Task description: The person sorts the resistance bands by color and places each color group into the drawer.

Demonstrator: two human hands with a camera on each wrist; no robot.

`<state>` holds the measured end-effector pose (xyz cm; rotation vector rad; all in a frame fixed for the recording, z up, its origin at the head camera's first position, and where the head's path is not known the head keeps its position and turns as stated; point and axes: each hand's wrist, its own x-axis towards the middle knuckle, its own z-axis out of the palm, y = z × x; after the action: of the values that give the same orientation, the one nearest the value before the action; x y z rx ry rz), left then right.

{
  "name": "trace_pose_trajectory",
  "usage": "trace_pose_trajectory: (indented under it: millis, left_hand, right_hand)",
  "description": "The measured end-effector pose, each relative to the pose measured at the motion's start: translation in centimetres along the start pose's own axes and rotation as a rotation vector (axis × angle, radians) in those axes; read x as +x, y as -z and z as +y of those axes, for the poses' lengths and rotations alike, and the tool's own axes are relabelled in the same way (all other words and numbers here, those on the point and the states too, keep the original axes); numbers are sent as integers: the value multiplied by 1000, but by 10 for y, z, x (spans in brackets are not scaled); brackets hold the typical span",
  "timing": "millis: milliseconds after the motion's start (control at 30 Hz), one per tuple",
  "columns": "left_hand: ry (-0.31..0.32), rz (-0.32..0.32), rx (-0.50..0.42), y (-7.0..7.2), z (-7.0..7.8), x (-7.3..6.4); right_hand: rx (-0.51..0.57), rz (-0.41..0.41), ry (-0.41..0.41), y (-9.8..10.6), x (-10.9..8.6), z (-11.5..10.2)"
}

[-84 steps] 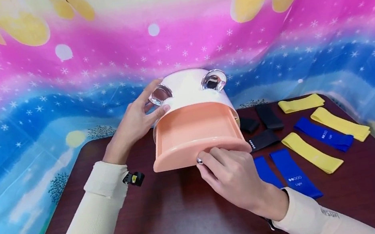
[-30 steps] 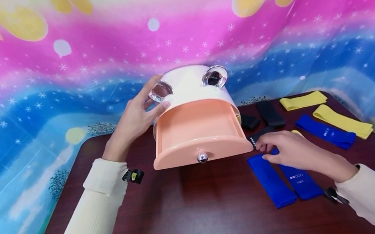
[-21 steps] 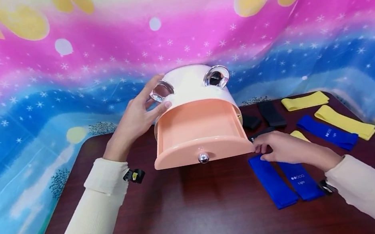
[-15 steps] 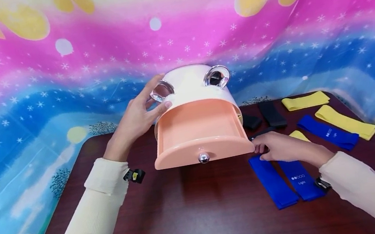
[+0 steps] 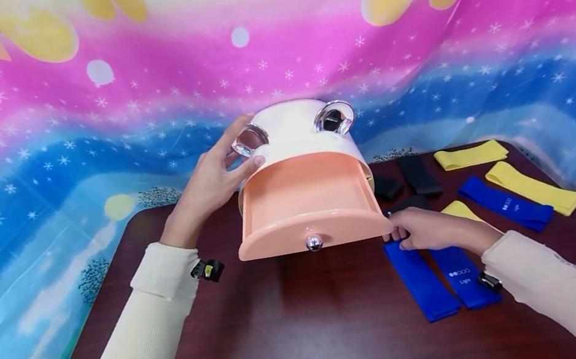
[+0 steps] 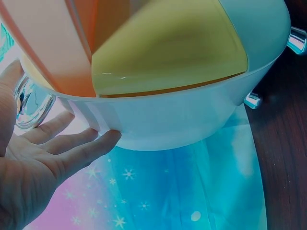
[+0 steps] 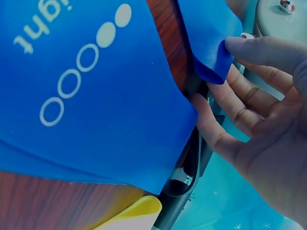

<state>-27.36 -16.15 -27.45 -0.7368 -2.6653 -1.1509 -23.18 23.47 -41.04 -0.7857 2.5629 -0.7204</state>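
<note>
A white tabletop box [image 5: 294, 132] with two shiny ring-shaped eyes stands at the table's back, its peach drawer [image 5: 313, 234] pulled out. My left hand [image 5: 209, 176] rests against the box's left side, fingers spread and straight along the wall, thumb on the front by the eye. To the right of the drawer, my right hand [image 5: 426, 230] pinches the near-box end of a blue resistance band [image 7: 211, 33] between thumb and fingers; that end is bent up. A second blue band [image 7: 110, 91], marked "Light", lies flat beside it. The drawer's round silver knob [image 5: 313, 242] faces the front.
Yellow bands [image 5: 471, 154] and another blue band [image 5: 506, 202] lie farther right on the dark wood table [image 5: 268, 344]. Several black bands [image 5: 419, 175] sit beside the box, partly behind my right hand. A patterned cloth [image 5: 159, 99] hangs right behind the table.
My right hand has let go of the drawer knob, moved right to the blue bands and taken hold of one's end. The drawer stays out and my left hand keeps its place.
</note>
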Motion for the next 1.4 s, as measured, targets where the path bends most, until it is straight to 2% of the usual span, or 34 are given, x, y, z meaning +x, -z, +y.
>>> trace_pose_trajectory:
  millis: [333, 600, 767, 1100, 1400]
  left_hand:
    - [17, -9, 6, 0, 0, 1]
    - [7, -10, -5, 0, 0, 0]
    - [-2, -5, -7, 1, 0, 0]
    - [9, -7, 3, 1, 1, 0]
    - [4, -6, 6, 0, 2, 0]
  right_hand:
    - [-68, -22, -3, 5, -8, -8]
    - [-15, -32, -4, 15, -22, -22]
    - [-55, -33, 8, 24, -33, -32]
    - [-102, 43, -18, 41, -56, -51]
    - [-128, 70, -11, 58, -68, -70]
